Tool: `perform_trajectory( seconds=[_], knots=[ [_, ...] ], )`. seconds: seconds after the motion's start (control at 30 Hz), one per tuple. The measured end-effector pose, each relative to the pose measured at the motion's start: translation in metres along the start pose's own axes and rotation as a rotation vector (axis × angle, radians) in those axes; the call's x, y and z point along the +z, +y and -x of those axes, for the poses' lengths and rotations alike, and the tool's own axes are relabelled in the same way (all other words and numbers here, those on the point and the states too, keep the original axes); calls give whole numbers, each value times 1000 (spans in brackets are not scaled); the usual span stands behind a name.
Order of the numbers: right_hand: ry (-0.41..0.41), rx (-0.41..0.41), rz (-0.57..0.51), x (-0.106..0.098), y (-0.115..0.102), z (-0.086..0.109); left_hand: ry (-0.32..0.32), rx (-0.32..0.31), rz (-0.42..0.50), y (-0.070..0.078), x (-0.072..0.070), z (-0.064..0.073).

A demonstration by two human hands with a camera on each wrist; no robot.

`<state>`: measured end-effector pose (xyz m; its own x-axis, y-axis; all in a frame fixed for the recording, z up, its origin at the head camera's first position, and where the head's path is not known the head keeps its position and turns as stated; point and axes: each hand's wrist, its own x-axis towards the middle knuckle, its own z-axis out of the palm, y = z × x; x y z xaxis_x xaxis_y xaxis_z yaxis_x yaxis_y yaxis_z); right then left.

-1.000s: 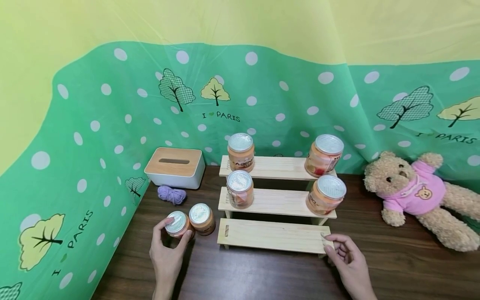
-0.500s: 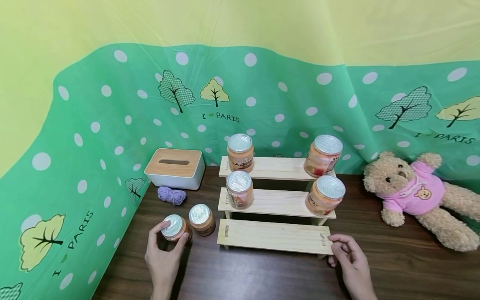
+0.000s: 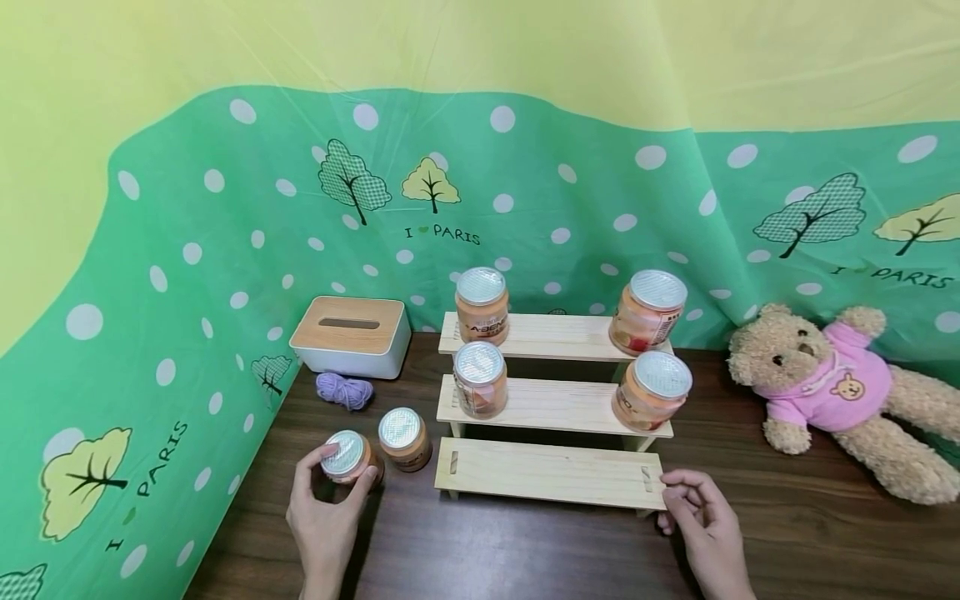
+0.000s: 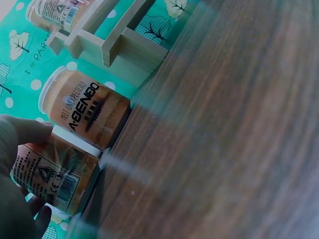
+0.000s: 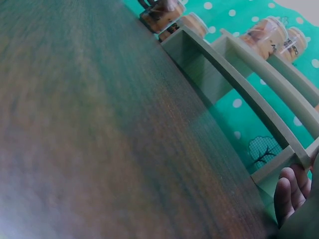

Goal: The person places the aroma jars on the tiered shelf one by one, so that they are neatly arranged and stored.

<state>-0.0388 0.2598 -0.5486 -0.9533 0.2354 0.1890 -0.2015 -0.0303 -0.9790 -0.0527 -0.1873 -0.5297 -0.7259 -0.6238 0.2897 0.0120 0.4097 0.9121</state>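
Note:
My left hand (image 3: 322, 525) holds a jar (image 3: 347, 454) of orange-brown contents with a silvery lid, thumb on one side and fingers on the other. In the left wrist view this jar (image 4: 55, 174) shows a barcode label and rests on the table. Close beside it stands a second jar (image 3: 405, 439), marked A-BENBO. My right hand (image 3: 705, 529), fingers curled, grips the right end of the lowest step of a three-step wooden shelf (image 3: 547, 472). The right wrist view shows the curled fingertips (image 5: 283, 194) at the step's end; the thumb's contact is hidden there.
Jars stand at both ends of the top and middle steps, including a rear left jar (image 3: 482, 307) and a front right jar (image 3: 652, 390). Purple yarn (image 3: 343, 390) and a tissue box (image 3: 350, 336) lie left. A teddy bear (image 3: 832, 379) lies right, before a green curtain (image 3: 555, 192).
My left hand has moved the held jar slightly left and nearer me, away from the second jar. My right hand has shifted slightly right, off the top of the lowest step to its end.

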Motion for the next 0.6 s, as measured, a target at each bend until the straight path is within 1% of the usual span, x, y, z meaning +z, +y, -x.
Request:
perform_trajectory(
  seconds=[0.13, 0.23, 0.3, 0.47, 0.53, 0.6],
  knots=[
    [-1, -1, 2, 0, 0, 0, 35, -4, -6, 2, -1, 1],
    [-1, -2, 2, 1, 0, -1, 61, 12, 0, 5, -3, 2],
    [0, -5, 1, 1, -1, -1, 77, 45, 13, 7, -4, 2],
    [-1, -10, 2, 1, -1, -1, 111, 174, 59, 14, -8, 1],
    [-1, -9, 4, 1, -1, -1, 107, 204, 61, 19, -10, 1],
    [0, -9, 4, 0, -1, 0, 94, 214, 55, 24, -13, 0]
  ],
)
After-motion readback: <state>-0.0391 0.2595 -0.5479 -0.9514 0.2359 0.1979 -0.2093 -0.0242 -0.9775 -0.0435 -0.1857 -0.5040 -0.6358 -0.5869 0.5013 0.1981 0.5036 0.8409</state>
